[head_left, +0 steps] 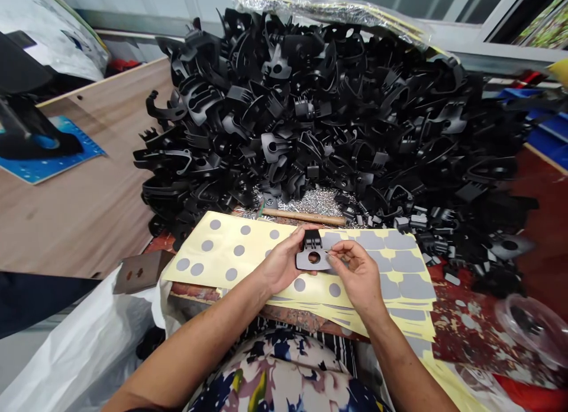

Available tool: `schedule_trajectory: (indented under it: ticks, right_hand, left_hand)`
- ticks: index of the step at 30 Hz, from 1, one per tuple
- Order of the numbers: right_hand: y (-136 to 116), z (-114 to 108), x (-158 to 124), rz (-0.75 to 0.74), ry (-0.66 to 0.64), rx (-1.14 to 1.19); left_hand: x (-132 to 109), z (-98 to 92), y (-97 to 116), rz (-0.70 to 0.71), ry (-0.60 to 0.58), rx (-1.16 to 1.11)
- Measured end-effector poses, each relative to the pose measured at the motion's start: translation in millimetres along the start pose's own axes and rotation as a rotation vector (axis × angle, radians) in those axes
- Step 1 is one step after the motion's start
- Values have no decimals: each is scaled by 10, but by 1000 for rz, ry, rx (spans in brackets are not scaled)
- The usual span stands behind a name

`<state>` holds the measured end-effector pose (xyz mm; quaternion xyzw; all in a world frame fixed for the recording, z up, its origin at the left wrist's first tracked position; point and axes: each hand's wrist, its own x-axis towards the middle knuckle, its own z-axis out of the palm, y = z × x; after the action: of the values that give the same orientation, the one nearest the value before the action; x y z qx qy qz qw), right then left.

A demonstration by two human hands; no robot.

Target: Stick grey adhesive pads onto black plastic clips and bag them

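Note:
My left hand [281, 261] grips a small black plastic part [313, 252] with a round hole and a grey face, held above the yellow sticker sheets [248, 255]. My right hand [357, 273] pinches the same part at its right edge, fingers closed on it. The sheets carry grey round leftovers on the left and grey shaped stickers [390, 249] on the right. Both hands hover just over the stack of sheets, in front of my patterned clothing.
A huge heap of black plastic parts [319, 110] fills the table behind. Small metal pins [317, 199] and a wooden stick [304, 216] lie at its foot. A wooden table [75, 205] stands left; white bag [75, 353] lower left; clear bag [530, 326] right.

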<state>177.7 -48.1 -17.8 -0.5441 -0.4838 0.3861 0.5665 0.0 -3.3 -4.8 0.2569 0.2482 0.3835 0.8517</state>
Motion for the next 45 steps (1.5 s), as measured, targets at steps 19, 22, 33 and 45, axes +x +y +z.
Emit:
schedule_trajectory:
  ticks: [19,22,33,45]
  right_hand:
    - [8,29,-1,2,5,-11]
    - [8,32,-2,3,7,-12]
    - [-1,33,-35,-83,-37,-198]
    - [9,195,-251,-623,38,-874]
  left_hand:
    - [6,-16,4,-5,18,-16]
    - [6,-14,2,-10,21,-19]
    - [-16,-13,9,1,9,2]
    - [8,86,-341,335,311,342]
